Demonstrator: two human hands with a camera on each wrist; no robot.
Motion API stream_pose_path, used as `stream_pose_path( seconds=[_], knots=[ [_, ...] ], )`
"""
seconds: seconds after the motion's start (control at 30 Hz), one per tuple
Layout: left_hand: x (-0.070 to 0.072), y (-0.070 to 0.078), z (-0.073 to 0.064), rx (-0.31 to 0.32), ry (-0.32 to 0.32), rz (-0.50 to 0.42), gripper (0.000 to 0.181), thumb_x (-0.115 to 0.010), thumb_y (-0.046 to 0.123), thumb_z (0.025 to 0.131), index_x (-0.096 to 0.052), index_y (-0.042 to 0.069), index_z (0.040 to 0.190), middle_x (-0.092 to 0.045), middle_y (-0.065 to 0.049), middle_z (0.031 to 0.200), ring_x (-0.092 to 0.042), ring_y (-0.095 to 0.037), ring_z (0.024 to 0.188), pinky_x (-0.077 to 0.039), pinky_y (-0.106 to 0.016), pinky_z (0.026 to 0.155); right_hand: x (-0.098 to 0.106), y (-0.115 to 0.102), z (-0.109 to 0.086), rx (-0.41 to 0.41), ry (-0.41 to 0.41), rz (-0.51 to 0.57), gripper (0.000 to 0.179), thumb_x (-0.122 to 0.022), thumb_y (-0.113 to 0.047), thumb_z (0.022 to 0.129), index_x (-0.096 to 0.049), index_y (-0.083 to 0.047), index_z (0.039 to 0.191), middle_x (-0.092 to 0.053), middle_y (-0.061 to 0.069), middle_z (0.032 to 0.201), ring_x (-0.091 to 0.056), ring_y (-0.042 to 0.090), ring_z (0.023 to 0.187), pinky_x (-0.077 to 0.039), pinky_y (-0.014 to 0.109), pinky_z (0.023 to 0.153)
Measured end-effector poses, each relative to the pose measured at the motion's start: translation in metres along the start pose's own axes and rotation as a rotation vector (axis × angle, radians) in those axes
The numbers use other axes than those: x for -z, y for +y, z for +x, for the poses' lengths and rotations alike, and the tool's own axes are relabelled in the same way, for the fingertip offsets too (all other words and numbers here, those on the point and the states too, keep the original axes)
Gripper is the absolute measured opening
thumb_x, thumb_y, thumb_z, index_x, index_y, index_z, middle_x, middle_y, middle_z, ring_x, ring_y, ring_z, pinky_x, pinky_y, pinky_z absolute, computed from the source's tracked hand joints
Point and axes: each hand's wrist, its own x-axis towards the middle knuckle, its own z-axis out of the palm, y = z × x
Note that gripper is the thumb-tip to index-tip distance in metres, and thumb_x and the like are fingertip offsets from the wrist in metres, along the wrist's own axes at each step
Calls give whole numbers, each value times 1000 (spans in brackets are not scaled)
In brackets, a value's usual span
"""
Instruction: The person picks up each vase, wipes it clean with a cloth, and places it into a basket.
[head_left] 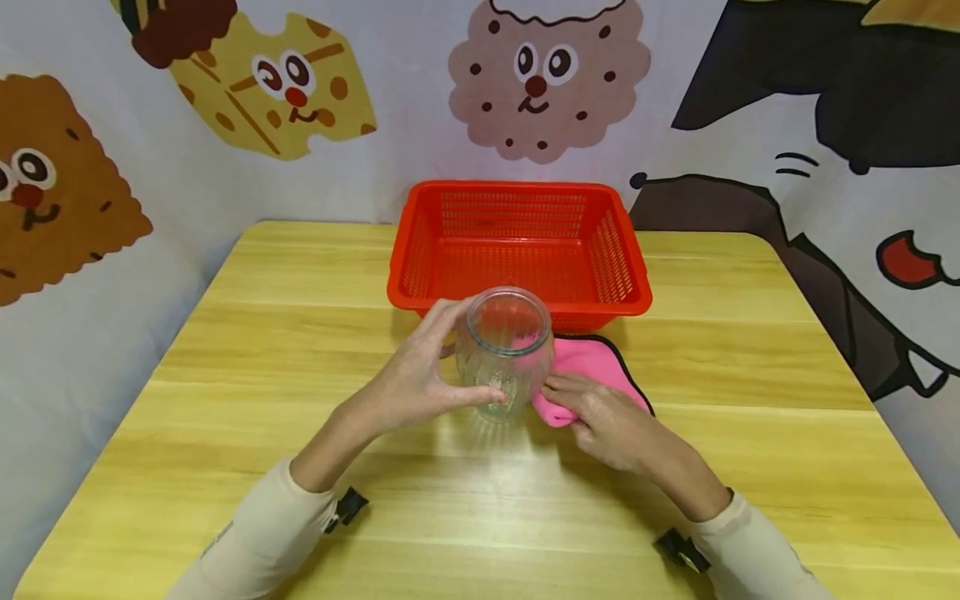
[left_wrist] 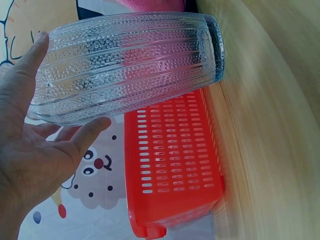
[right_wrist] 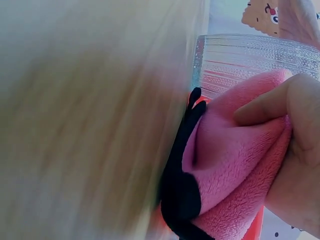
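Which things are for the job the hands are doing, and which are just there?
Seem part of the job:
glass jar, in the left fingers
pink cloth, in the right fingers

Seem just there:
red basket, not held
wooden table
cartoon backdrop

High head view looks fwd/down; L/R wrist views, close & sideways, share jar (left_wrist: 125, 70).

the clear ribbed glass jar (head_left: 502, 367) partly hides the fingers of the left hand (head_left: 411, 377) from us. we see the yellow wooden tabletop (right_wrist: 90, 150) only blurred in the right wrist view, and in the left wrist view the upper edge cuts off the pink plush cloth (left_wrist: 157, 5).
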Motion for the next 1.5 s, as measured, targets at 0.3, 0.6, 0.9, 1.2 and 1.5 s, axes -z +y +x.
stream_pose_path(
  seconds=[0.3,0.6,0.9,1.2,1.5],
  knots=[
    [0,-2,-1,-4,-11,-9,102,-94,26,76,-34,20,158,-46,-8,136,-48,-24,129,-49,-45,102,-3,0,2,25,-22,-36,65,-52,14,75,-63,0,137,-56,12,145,-46,32,138,-38,51,112],
    [3,-3,-1,-18,-22,-15,102,-93,25,76,-33,22,159,-46,-8,137,-48,-25,130,-50,-43,102,-2,2,2,-7,-58,31,64,-52,14,77,-61,-1,139,-50,12,151,-39,33,142,-34,53,114],
    [4,-4,-2,35,-43,-41,110,-93,23,77,-24,20,162,-42,-8,146,-46,-25,135,-46,-41,105,-5,5,1,-1,-12,90,69,-58,16,73,-63,-5,139,-49,11,151,-43,31,140,-41,52,109],
    [5,-5,-4,17,-26,-65,100,-93,23,77,-30,16,155,-43,-7,149,-44,-24,137,-45,-47,107,-4,6,3,17,8,126,68,-61,17,83,-56,-8,146,-54,5,147,-51,22,133,-45,45,107],
    [5,-9,-2,-28,-79,-113,96,-88,23,83,-27,20,158,-38,-5,152,-38,-21,141,-39,-45,112,18,-2,-12,-263,230,417,12,-63,-8,101,-67,-5,111,-57,-3,82,-54,11,72,-48,25,60]
  ],
)
